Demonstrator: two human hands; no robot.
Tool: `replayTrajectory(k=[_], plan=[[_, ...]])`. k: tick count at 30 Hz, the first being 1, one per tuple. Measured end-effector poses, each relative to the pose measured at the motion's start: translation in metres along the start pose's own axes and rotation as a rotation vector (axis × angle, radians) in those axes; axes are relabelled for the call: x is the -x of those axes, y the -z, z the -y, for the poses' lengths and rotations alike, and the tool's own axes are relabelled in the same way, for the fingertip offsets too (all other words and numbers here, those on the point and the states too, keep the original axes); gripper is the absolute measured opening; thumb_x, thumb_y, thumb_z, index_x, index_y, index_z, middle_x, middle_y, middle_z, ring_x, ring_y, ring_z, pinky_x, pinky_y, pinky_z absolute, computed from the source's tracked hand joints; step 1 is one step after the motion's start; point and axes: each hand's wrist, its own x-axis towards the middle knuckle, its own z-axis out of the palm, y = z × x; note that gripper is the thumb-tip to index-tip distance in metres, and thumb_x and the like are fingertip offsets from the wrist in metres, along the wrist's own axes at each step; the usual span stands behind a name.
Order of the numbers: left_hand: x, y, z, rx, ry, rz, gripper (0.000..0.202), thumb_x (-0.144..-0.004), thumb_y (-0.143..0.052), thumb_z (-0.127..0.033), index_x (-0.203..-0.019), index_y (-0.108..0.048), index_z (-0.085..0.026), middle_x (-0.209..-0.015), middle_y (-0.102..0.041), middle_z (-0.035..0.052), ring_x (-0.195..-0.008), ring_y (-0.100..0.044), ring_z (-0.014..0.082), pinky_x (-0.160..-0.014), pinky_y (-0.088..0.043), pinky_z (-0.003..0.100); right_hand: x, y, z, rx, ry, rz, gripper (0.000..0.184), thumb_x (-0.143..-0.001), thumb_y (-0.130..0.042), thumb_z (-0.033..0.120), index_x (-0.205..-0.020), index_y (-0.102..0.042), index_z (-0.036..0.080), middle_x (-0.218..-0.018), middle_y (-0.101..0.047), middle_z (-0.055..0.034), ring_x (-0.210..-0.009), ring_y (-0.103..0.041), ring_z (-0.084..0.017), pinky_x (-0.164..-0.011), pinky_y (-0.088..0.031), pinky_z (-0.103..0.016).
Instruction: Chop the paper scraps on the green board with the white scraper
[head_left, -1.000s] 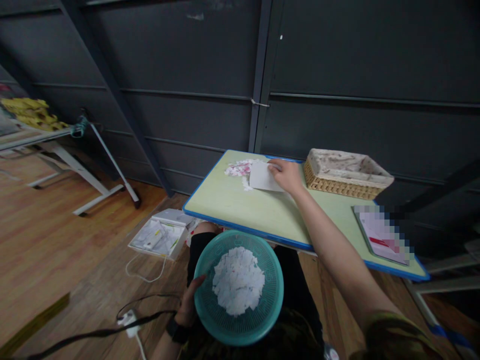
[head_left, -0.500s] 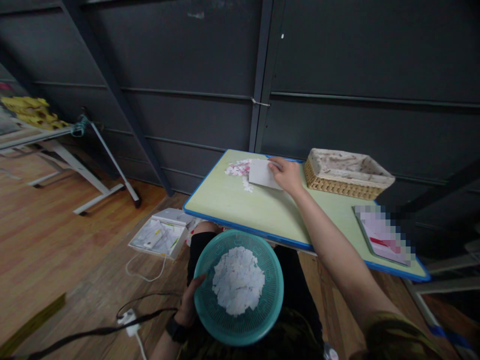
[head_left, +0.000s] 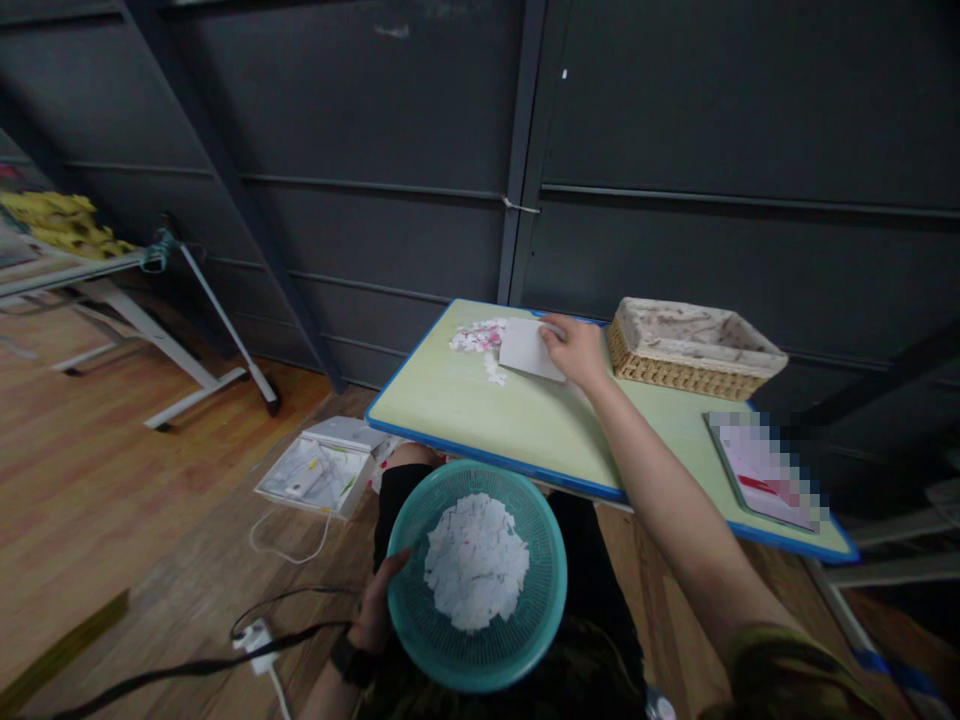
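My left hand [head_left: 379, 600] grips the left rim of a round green plastic basket [head_left: 551, 580] resting on my lap. Many small white paper scraps [head_left: 477, 562] are heaped inside it. Out over the table, my right hand [head_left: 576, 350] pinches the right end of a white card [head_left: 529, 349], thumb below and fingers above. The card lies low over the tabletop, its left edge against a pile of white and pink paper scraps [head_left: 477, 336]. A few pale scraps [head_left: 495, 370] lie just in front of that pile.
The small table [head_left: 480, 410] has a pale green top with blue edging. At its right stand a lined wicker basket [head_left: 694, 375] and a tablet [head_left: 761, 470]. On the floor to the left are an open white box [head_left: 315, 475] and a power strip [head_left: 257, 640] with cords.
Almost nothing differs. My right hand and the card have shifted very slightly to the right; my left hand and the green basket stay in place.
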Motion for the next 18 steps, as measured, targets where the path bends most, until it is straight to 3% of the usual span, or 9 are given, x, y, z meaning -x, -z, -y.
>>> replayTrajectory(k=[5, 10, 18], plan=[[0.000, -0.001, -0.002, -0.030, -0.014, -0.024, 0.010, -0.070, -0.072, -0.021, -0.074, -0.075, -0.012, -0.070, -0.079, 0.0086, -0.085, -0.074, 0.0337, -0.084, -0.057, 0.042, 0.000, 0.000, -0.002, 0.058, 0.017, 0.035, 0.032, -0.088, -0.050, 0.024, -0.108, -0.074, 0.018, -0.108, -0.075, -0.0102, -0.103, -0.068, -0.029, -0.094, -0.048, -0.040], [0.004, -0.004, -0.003, -0.039, 0.005, -0.051, 0.012, -0.072, -0.068, -0.018, -0.080, -0.075, -0.013, -0.071, -0.079, 0.0077, -0.082, -0.075, 0.0308, -0.082, -0.058, 0.043, -0.001, 0.004, -0.005, 0.062, -0.028, -0.012, 0.033, -0.088, -0.050, 0.025, -0.109, -0.074, 0.016, -0.111, -0.074, -0.0126, -0.103, -0.068, -0.030, -0.095, -0.048, -0.042], [-0.003, 0.003, 0.001, 0.009, -0.020, -0.012, 0.011, -0.065, -0.074, -0.020, -0.073, -0.075, -0.013, -0.074, -0.080, 0.0084, -0.088, -0.075, 0.0331, -0.088, -0.057, 0.044, 0.002, -0.009, 0.001, -0.056, 0.040, 0.056, 0.030, -0.087, -0.055, 0.025, -0.110, -0.074, 0.022, -0.114, -0.074, -0.0065, -0.105, -0.068, -0.026, -0.097, -0.049, -0.040]])
